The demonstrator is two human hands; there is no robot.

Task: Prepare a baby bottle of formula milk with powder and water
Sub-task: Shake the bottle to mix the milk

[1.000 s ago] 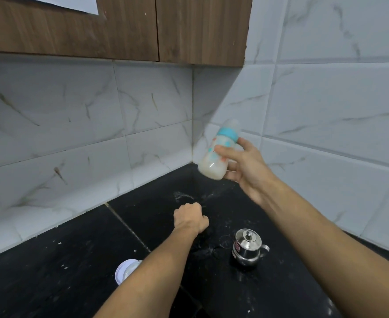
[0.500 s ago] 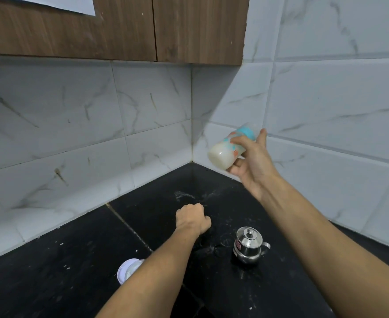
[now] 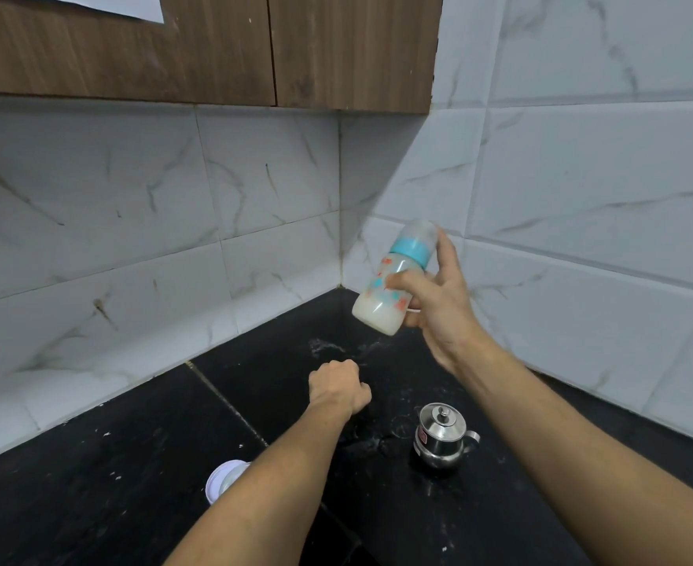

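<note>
My right hand holds a baby bottle in the air above the black counter's back corner. The bottle has a teal collar, a clear cap, coloured prints, and milky white liquid in its lower part. It leans with its cap up and to the right. My left hand is a closed fist resting on the counter, below and left of the bottle, with nothing visible in it. A small lidded steel pot stands on the counter to the right of my fist.
A white round container sits on the counter, partly hidden by my left forearm. White powder specks lie scattered on the black surface. Marble-look tiled walls meet in the corner behind. Wooden cabinets hang overhead.
The bottle swung from nearly upright to steeply tilted, then back to a moderate lean, still in my right hand. My left fist stayed in place.
</note>
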